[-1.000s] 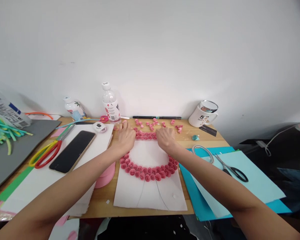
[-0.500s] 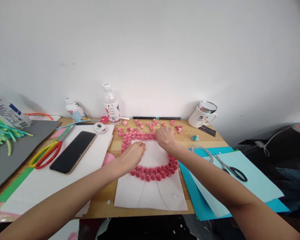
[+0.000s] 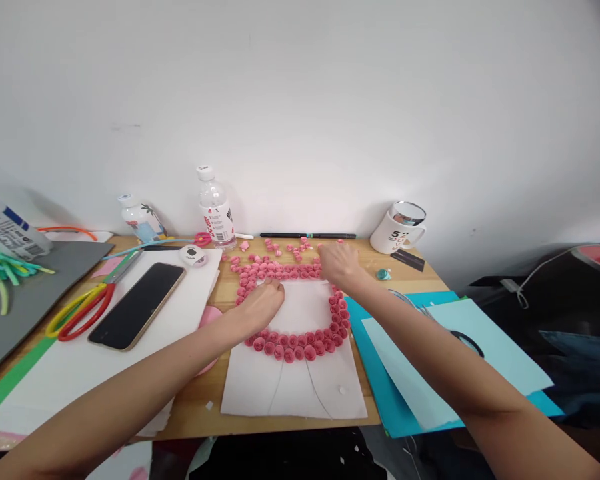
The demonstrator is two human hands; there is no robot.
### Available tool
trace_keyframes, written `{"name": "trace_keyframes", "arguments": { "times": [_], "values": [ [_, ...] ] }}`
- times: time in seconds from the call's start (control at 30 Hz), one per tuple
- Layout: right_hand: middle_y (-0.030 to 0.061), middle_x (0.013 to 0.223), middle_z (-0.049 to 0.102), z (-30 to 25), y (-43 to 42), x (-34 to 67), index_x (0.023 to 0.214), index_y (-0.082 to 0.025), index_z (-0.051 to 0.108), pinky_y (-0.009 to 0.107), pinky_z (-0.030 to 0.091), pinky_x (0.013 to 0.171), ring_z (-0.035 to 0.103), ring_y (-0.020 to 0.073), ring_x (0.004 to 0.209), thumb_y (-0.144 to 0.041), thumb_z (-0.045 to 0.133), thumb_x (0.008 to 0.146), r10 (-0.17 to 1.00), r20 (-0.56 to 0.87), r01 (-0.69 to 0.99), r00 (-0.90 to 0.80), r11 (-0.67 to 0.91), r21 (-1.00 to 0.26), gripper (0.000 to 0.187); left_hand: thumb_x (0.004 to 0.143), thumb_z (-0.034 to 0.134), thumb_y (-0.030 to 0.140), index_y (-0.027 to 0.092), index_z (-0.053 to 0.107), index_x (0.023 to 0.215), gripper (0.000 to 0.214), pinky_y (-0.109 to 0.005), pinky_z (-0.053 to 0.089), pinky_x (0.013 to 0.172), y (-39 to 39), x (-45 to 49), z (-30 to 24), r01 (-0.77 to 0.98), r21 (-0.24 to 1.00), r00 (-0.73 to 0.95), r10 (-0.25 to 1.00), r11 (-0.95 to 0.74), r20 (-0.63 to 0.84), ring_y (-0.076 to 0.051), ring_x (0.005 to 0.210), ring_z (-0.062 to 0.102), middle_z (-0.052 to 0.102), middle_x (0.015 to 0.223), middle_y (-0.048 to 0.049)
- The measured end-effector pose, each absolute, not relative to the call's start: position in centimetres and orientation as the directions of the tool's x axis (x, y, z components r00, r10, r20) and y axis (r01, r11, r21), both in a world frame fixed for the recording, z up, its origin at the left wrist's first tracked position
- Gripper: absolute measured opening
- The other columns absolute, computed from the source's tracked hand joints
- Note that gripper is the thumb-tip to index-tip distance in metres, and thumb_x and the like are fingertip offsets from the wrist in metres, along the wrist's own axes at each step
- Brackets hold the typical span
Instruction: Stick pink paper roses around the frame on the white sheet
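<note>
A white sheet [image 3: 310, 307] lies on the table, with pink rolled paper roses [image 3: 289, 355] set side by side in a ring on it. Two thin curved lines run down its lower part. My left hand [image 3: 266, 303] is over the left side of the ring, its fingers curled in; what they hold, if anything, is hidden. Above the ring's upper right corner, my right hand [image 3: 339, 263] bends down with bunched fingers among loose roses, and it covers some of them. More loose paper roses [image 3: 299, 252] are scattered behind the ring.
To the left lie a phone [image 3: 137, 305] on white paper, red-and-yellow scissors [image 3: 87, 310] and a correction tape [image 3: 193, 255]. A water bottle [image 3: 217, 213] and black pens [image 3: 307, 235] line the wall. On the right are a mug [image 3: 397, 228], blue sheets [image 3: 490, 353] and partly covered black-handled scissors [image 3: 467, 342].
My right hand has shifted slightly right over the loose roses, uncovering part of the ring's right side. My left hand stays curled over the sheet. The whole view has shifted a little.
</note>
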State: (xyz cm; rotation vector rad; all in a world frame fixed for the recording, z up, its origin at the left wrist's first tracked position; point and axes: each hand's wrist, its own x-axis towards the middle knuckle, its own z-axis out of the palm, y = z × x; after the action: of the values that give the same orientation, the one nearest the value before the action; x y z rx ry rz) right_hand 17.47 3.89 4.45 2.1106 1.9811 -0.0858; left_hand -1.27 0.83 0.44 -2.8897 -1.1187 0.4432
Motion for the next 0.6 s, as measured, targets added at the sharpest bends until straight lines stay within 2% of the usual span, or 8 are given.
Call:
{"name": "trace_keyframes", "arguments": {
  "times": [0.13, 0.23, 0.37, 0.5, 0.6],
  "values": [
    [0.0156, 0.099, 0.068, 5.7, 3.1, 19.7, 0.100, -0.016, 0.070, 0.031, 0.045, 0.070, 0.064, 0.0266, 0.093, -0.021, 0.055, 0.082, 0.982, -0.144, 0.987, 0.124, -0.108, 0.118, 0.024, 0.061, 0.046, -0.015, 0.003, 0.056, 0.100, 0.045, -0.033, 0.048, 0.077, 0.8, -0.2, -0.1, 0.681, -0.161, 0.680, 0.698, -0.715, -0.224, -0.025, 0.099, 0.056, 0.058, 0.105, -0.0171],
    [0.0126, 0.099, 0.066, 5.1, 1.1, 20.7, 0.101, -0.021, 0.070, 0.030, 0.043, 0.071, 0.062, 0.0240, 0.091, -0.012, 0.043, 0.085, 0.986, -0.161, 0.995, 0.033, -0.017, 0.097, 0.033, 0.068, 0.040, -0.011, 0.003, 0.058, 0.097, 0.037, -0.036, 0.046, 0.082, 0.9, 0.0, -0.6, 0.694, -0.121, 0.693, 0.704, -0.710, -0.154, -0.027, 0.104, 0.053, 0.058, 0.105, -0.0175],
    [0.0157, 0.108, 0.056, 2.7, -1.4, 20.2, 0.106, -0.022, 0.068, 0.030, 0.041, 0.068, 0.053, 0.0281, 0.101, -0.006, 0.040, 0.083, 0.976, -0.200, 0.988, -0.082, 0.106, 0.113, 0.039, 0.072, 0.034, -0.009, 0.007, 0.057, 0.100, 0.039, -0.036, 0.043, 0.087, 1.3, -0.5, -1.3, 0.690, -0.024, 0.717, 0.688, -0.723, -0.108, -0.024, 0.103, 0.053, 0.058, 0.108, -0.0154],
    [0.0189, 0.112, 0.050, 1.3, -1.9, 19.2, 0.108, -0.019, 0.067, 0.032, 0.041, 0.071, 0.047, 0.0310, 0.105, -0.007, 0.041, 0.083, 0.974, -0.208, 0.986, -0.095, 0.120, 0.112, 0.038, 0.083, 0.032, -0.001, 0.011, 0.054, 0.109, 0.036, -0.033, 0.039, 0.092, 1.9, -0.6, -1.8, 0.697, 0.068, 0.717, 0.693, -0.714, -0.076, -0.021, 0.105, 0.052, 0.057, 0.111, -0.0121],
    [0.0208, 0.113, 0.050, 1.0, -1.8, 18.9, 0.104, -0.014, 0.069, 0.035, 0.040, 0.078, 0.045, 0.0314, 0.106, -0.007, 0.042, 0.084, 0.976, -0.198, 0.983, -0.088, 0.117, 0.141, 0.035, 0.086, 0.031, 0.001, 0.014, 0.051, 0.119, 0.040, -0.034, 0.038, 0.092, 2.1, 0.0, -1.3, 0.696, 0.093, 0.718, 0.690, -0.712, -0.098, -0.022, 0.105, 0.053, 0.058, 0.113, -0.0123]
  ]
}}
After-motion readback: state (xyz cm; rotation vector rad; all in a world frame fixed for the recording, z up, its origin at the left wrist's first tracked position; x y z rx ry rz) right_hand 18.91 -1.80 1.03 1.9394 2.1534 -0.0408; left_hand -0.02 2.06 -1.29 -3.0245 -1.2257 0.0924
